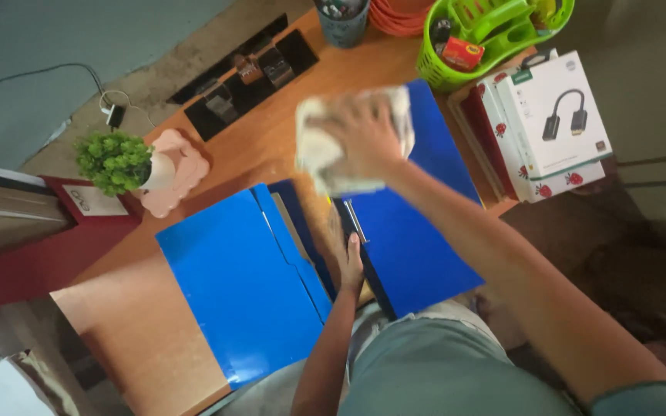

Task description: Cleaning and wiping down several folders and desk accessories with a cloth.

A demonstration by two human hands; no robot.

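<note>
A blue folder [244,281] lies opened flat on the orange-brown desk [148,339], its right half [418,231] reaching toward the far edge. My right hand [364,135] presses a crumpled whitish cloth [321,150] onto the far part of the folder's right half; the hand and cloth are blurred. My left hand [346,258] rests flat on the folder's spine near its metal clip [354,219], fingers together, holding nothing.
A small green potted plant [117,162] on a pink stand sits at the left. A green basket [487,35], white boxes [553,119], a pen cup [342,19] and a black tray [244,77] line the desk's far side. A red surface [40,262] borders the left.
</note>
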